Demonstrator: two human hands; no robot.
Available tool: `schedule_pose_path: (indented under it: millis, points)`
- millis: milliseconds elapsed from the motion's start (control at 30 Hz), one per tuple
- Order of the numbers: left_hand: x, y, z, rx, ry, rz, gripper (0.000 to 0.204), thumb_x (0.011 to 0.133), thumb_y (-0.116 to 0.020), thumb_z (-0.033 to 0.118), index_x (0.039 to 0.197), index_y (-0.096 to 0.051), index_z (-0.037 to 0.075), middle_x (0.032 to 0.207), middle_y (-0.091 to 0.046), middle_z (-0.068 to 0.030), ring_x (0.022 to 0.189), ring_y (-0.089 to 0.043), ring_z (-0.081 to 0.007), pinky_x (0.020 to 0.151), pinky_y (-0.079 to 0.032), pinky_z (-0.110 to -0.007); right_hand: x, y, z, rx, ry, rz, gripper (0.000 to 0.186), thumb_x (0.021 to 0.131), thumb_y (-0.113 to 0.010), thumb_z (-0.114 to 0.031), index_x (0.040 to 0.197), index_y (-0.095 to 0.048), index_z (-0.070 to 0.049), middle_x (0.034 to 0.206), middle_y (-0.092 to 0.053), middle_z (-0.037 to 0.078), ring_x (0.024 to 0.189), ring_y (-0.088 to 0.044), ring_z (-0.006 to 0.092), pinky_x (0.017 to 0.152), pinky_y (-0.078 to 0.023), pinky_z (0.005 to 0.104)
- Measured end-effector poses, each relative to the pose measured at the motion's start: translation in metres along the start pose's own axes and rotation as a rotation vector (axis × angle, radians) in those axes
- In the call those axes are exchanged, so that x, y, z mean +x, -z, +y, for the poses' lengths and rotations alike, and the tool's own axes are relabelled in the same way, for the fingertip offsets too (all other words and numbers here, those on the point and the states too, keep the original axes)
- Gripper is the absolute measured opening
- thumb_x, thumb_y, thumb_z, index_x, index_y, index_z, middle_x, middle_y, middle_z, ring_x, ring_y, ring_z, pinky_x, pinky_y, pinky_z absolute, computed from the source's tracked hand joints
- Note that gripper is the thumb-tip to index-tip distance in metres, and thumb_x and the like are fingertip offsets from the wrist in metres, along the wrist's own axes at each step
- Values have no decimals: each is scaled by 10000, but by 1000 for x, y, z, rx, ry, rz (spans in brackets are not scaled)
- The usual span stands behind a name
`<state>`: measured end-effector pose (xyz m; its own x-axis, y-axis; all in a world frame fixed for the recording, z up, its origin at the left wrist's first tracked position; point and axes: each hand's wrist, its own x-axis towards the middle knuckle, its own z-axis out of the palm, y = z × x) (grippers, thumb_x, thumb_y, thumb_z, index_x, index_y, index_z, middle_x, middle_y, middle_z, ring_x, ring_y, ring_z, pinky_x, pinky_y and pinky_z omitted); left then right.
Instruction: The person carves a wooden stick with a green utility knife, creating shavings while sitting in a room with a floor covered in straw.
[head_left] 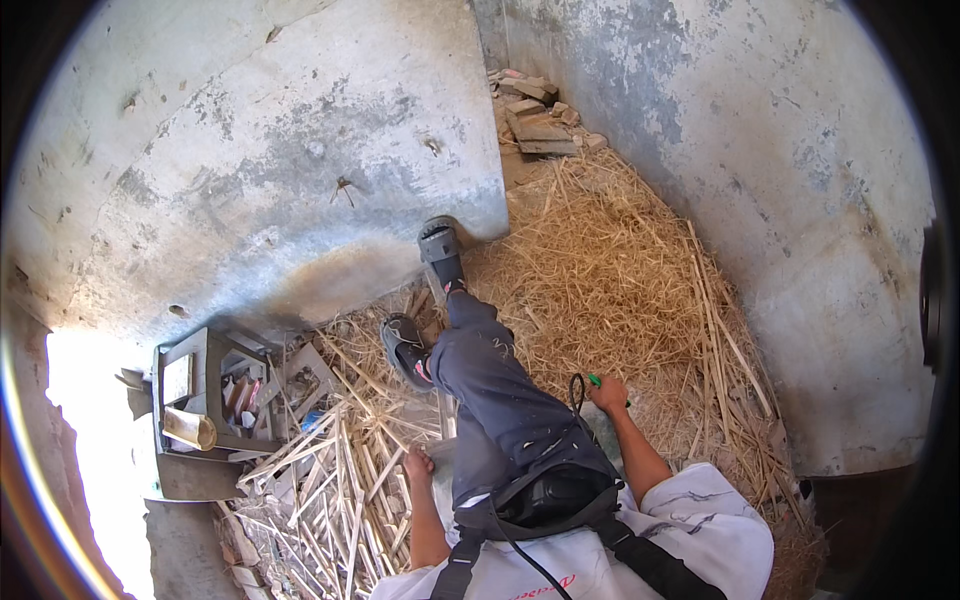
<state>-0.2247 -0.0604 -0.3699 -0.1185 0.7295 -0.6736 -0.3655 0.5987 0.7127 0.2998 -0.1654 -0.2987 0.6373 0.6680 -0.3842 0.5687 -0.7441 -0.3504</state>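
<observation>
I sit on the ground with my legs in dark trousers (495,385) stretched forward and dark sandals (441,252) on my feet. My left hand (418,466) rests low beside my thigh, fingers curled among thin split cane strips (335,470); whether it grips one I cannot tell. My right hand (607,392) is closed on a small green-handled tool (594,380) next to a black cord loop (576,390), over the straw.
A big heap of dry straw (620,270) fills the floor to the right. A grey plastic stool or crate (205,400) with small items stands at left. Broken bricks (535,115) lie in the far corner. Rough plastered walls (300,150) close in around.
</observation>
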Motion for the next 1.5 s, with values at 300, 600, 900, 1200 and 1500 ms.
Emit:
schedule_pose_path:
  millis: [300, 600, 900, 1200, 1500]
  points:
    - [-9, -9, 4, 32, 2, 73, 240, 1070, -582, 256, 870, -517, 140, 641, -400, 36, 461, -390, -107, 391, -317, -292, -2, 1, -4, 17, -5, 11, 326, 901, -718, -358, 1133, -799, -143, 1032, -785, 214, 1029, -745, 421, 905, -561, 546]
    - [-9, -6, 6, 50, -10, 61, 171, 1027, -639, 208, 934, -544, 101, 661, -441, 13, 474, -426, -105, 392, -348, -289, 3, -4, -2, 4, -22, -17, 400, 867, -700, -423, 1151, -793, -157, 1064, -786, 220, 1051, -746, 423, 922, -574, 532]
    - [13, 3, 13, 381, -115, 305, 259, 982, -655, 128, 1206, -596, 12, 747, -581, -63, 513, -555, -174, 416, -460, -354, 3, -4, -1, 1, -3, -1, 418, 874, -701, -435, 1149, -795, -135, 1060, -785, 226, 1054, -743, 429, 920, -574, 542]
    - [14, 38, 24, 375, -325, 382, 500, 1039, -571, 230, 1452, -554, -50, 964, -697, -211, 630, -647, -257, 526, -497, -375, 4, -5, 0, -26, -16, -15, 396, 882, -681, -410, 1142, -799, -136, 1047, -784, 235, 1043, -746, 432, 916, -577, 541]
    - [-100, -48, 73, 782, -916, 278, 328, 1122, -530, 291, 1077, -600, -27, 683, -567, -228, 581, -543, -406, 574, -381, -535, 4, -4, 4, -42, -12, -15, 393, 891, -705, -420, 1157, -795, -147, 1067, -785, 230, 1055, -747, 428, 927, -579, 537]
